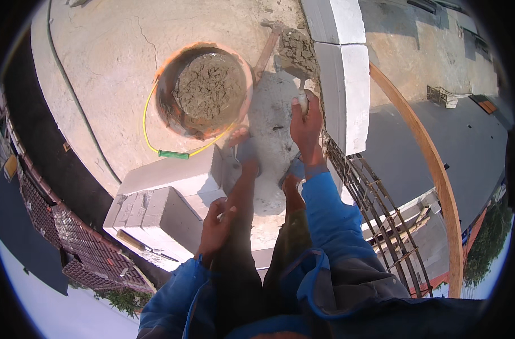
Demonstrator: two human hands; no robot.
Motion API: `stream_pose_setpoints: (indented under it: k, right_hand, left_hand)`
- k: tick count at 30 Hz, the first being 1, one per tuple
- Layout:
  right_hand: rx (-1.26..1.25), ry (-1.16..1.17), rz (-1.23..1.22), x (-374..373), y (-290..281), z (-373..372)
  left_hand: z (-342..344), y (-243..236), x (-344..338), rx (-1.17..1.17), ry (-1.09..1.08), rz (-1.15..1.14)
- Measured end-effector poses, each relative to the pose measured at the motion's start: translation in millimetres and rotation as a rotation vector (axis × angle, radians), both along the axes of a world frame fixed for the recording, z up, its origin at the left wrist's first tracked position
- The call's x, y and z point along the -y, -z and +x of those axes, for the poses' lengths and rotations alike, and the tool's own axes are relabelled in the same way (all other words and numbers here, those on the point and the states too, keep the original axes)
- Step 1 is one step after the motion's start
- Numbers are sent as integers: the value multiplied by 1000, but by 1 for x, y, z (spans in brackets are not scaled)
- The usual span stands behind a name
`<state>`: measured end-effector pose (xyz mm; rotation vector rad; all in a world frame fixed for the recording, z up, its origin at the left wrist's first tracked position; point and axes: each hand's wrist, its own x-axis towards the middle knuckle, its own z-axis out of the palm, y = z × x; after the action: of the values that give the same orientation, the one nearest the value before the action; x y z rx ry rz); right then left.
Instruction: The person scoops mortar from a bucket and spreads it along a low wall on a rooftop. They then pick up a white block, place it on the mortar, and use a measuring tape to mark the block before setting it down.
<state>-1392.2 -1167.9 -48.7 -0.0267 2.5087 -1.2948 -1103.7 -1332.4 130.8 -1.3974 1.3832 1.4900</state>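
My right hand [306,121] is closed round the pale handle of a trowel [303,85]. A thick lump of grey mortar [297,53] covers the trowel's blade, which is beside a row of white blocks [341,73]. Left of it stands an orange bucket [248,79] with wet mortar [209,85] inside; its yellow handle with a green grip [173,154] hangs toward me. A hammer [267,50] lies between bucket and trowel. My left hand [215,229] hovers near my left leg, fingers loosely bent and apart, with nothing visible in it.
White blocks [175,217] are stacked at the left, with a wooden-handled tool [139,243] on them. Steel rebar [376,198] and a curving wooden plank [421,133] run along the right. A dark hose [71,90] crosses the concrete floor. Roofs lie below the edges.
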Motion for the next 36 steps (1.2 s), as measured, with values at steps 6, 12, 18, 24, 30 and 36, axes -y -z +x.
stream_pose_setpoints:
  k: [6, 12, 18, 24, 30, 36]
  right_hand:
    - [-69, -629, 219, 43, -58, 11]
    - [23, -1046, 702, 138, -92, -32]
    - [252, -1277, 903, 214, 5, -58]
    - [162, -1626, 931, 162, -40, -32]
    - [254, -1706, 923, 206, -98, -10]
    - [-97, -1796, 1094, 299, -17, -77]
  left_hand:
    - [-63, 80, 85, -129, -798, -355]
    - [-91, 128, 122, -291, -691, -598]
    - [-62, 184, 129, -262, -521, -590]
    - [-51, 180, 146, -227, -587, -322]
    - [-42, 212, 125, -362, -1036, -60]
    - [-43, 214, 130, -326, -999, -45]
